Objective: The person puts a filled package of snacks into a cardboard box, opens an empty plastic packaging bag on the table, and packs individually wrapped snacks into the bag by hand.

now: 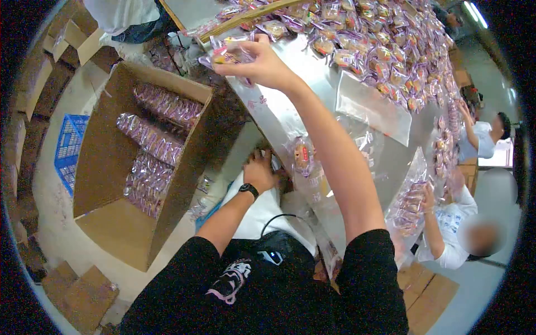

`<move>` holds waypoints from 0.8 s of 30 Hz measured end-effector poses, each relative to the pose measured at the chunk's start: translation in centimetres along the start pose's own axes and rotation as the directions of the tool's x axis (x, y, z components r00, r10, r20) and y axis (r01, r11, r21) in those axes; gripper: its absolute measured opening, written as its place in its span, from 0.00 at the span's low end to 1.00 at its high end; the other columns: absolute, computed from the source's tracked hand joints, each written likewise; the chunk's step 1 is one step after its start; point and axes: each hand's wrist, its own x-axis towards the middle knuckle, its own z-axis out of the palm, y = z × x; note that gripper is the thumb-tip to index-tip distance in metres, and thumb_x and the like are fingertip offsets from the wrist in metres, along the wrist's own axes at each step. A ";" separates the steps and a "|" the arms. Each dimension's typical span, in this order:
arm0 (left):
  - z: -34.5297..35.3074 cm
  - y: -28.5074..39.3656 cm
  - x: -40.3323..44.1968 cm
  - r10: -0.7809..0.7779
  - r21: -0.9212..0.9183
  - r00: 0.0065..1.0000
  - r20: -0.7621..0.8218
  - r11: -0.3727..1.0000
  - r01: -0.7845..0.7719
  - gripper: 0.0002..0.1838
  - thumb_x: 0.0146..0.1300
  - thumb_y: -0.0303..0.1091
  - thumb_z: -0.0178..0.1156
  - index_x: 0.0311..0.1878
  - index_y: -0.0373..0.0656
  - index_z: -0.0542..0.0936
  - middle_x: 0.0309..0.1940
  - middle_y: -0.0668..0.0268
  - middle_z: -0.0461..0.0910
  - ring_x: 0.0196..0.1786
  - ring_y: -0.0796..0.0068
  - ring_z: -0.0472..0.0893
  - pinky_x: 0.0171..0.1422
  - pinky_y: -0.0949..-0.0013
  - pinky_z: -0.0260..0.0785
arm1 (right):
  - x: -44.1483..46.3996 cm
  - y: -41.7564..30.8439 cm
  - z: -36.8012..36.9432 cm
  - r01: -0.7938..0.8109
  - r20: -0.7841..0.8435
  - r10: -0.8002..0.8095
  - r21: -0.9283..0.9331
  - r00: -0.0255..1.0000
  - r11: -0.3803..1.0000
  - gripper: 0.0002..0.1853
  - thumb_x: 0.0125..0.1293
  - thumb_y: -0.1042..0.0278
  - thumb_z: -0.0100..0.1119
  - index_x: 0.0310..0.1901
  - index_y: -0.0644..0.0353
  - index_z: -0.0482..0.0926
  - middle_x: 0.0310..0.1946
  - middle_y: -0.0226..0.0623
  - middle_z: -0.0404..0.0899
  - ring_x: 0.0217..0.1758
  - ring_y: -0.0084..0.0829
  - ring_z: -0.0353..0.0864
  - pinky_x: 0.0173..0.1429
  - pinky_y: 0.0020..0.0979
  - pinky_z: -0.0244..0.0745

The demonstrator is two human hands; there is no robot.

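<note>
My right hand [262, 62] reaches over the far left edge of the metal table [290, 106], with its thumb and fingers closed around a small wrapped snack [231, 56] in clear and purple film. Low by the table's edge and my white-covered lap, my left hand [261, 172] has a black watch on its wrist and its fingers apart. I see nothing held in it, though its far side is partly hidden. A single wrapped snack [302, 156] and a clear plastic bag [374, 109] lie on the table.
A heap of wrapped snacks [385, 50] covers the table's far side, behind a wooden strip [254, 19]. An open cardboard box [111, 215] at left holds long bagged rows of snacks [151, 139]. A blue crate [70, 148] stands beyond it. A co-worker [452, 223] holds a filled bag [410, 206].
</note>
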 end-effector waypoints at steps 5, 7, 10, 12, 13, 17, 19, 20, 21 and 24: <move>-1.0 -0.3 0.0 -0.061 0.003 0.996 0.059 0.998 0.061 0.50 0.56 0.61 0.69 0.77 0.43 0.66 0.72 0.43 0.68 0.68 0.40 0.73 0.65 0.42 0.73 | 4.0 9.5 0.3 0.016 -0.229 -0.085 -0.289 0.970 0.957 0.31 0.54 0.51 0.82 0.58 0.56 0.87 0.42 0.35 0.82 0.41 0.23 0.79 0.40 0.27 0.79; -0.3 -0.6 0.1 -0.038 0.011 0.999 -0.012 0.999 0.038 0.49 0.57 0.59 0.69 0.77 0.41 0.66 0.71 0.41 0.69 0.67 0.38 0.74 0.67 0.44 0.73 | 2.7 9.6 -3.5 -0.156 -0.212 0.123 -0.143 0.969 0.977 0.26 0.58 0.54 0.79 0.55 0.59 0.87 0.36 0.31 0.86 0.29 0.18 0.78 0.34 0.23 0.77; 0.3 -1.0 0.4 -0.054 -0.011 0.996 0.066 0.998 0.055 0.50 0.56 0.61 0.69 0.76 0.42 0.66 0.75 0.42 0.64 0.70 0.40 0.71 0.67 0.41 0.70 | -1.5 10.7 -8.2 -0.104 -0.292 0.068 -0.107 0.954 0.989 0.23 0.63 0.56 0.75 0.55 0.60 0.85 0.36 0.29 0.86 0.28 0.18 0.79 0.33 0.23 0.76; 0.7 -1.1 0.4 -0.025 -0.051 1.000 -0.011 0.998 0.025 0.46 0.57 0.57 0.70 0.73 0.41 0.69 0.72 0.42 0.67 0.68 0.41 0.72 0.67 0.42 0.71 | -6.7 5.3 -10.5 -0.237 -0.264 0.283 0.193 0.922 0.952 0.25 0.65 0.55 0.73 0.59 0.60 0.82 0.42 0.29 0.86 0.37 0.20 0.83 0.41 0.25 0.79; 0.9 -1.3 0.5 -0.014 -0.070 0.999 -0.052 0.998 0.011 0.44 0.57 0.55 0.70 0.71 0.40 0.70 0.71 0.42 0.68 0.68 0.41 0.73 0.67 0.43 0.71 | -9.5 4.6 -10.8 -0.232 -0.340 0.323 0.282 0.883 0.931 0.26 0.66 0.56 0.71 0.61 0.60 0.80 0.46 0.31 0.85 0.43 0.22 0.83 0.47 0.28 0.79; 0.4 -2.6 1.1 -0.118 -0.448 0.927 -0.355 0.892 -0.058 0.22 0.61 0.37 0.71 0.54 0.37 0.78 0.55 0.49 0.79 0.55 0.54 0.80 0.56 0.51 0.74 | -22.2 1.6 -11.4 -0.155 -0.377 0.400 0.537 0.835 0.829 0.41 0.54 0.53 0.80 0.66 0.63 0.74 0.55 0.34 0.83 0.55 0.28 0.83 0.61 0.34 0.78; -4.7 -0.3 -1.3 -0.267 -0.703 0.842 -0.468 0.690 -0.172 0.16 0.65 0.32 0.67 0.53 0.36 0.79 0.52 0.56 0.80 0.50 0.64 0.80 0.53 0.60 0.74 | -28.2 0.4 -9.8 -0.159 -0.334 0.420 0.591 0.844 0.790 0.41 0.51 0.52 0.81 0.64 0.62 0.75 0.55 0.34 0.83 0.56 0.29 0.83 0.63 0.34 0.77; -7.2 1.0 -2.4 -0.354 -0.792 0.792 -0.497 0.559 -0.247 0.13 0.67 0.29 0.66 0.53 0.36 0.79 0.50 0.59 0.80 0.48 0.69 0.80 0.51 0.65 0.74 | -30.3 -0.4 -9.2 -0.198 -0.324 0.462 0.600 0.826 0.775 0.41 0.49 0.51 0.82 0.63 0.62 0.77 0.56 0.34 0.83 0.56 0.29 0.83 0.63 0.35 0.77; -9.1 2.2 -3.7 -0.344 -0.848 0.810 -0.475 0.426 -0.316 0.11 0.71 0.29 0.63 0.53 0.37 0.80 0.48 0.61 0.81 0.47 0.73 0.79 0.51 0.67 0.74 | -31.9 -0.8 -8.4 -0.168 -0.317 0.423 0.596 0.849 0.785 0.40 0.48 0.52 0.82 0.61 0.62 0.78 0.55 0.35 0.83 0.58 0.30 0.82 0.65 0.37 0.76; -15.0 6.2 -8.3 -0.048 -0.901 0.927 -0.371 0.259 -0.347 0.22 0.77 0.41 0.58 0.63 0.35 0.77 0.52 0.58 0.82 0.51 0.72 0.81 0.53 0.68 0.77 | -34.6 -2.4 -5.3 -0.149 -0.236 0.309 0.519 0.922 0.842 0.37 0.44 0.54 0.83 0.57 0.61 0.82 0.55 0.38 0.82 0.64 0.34 0.78 0.72 0.42 0.70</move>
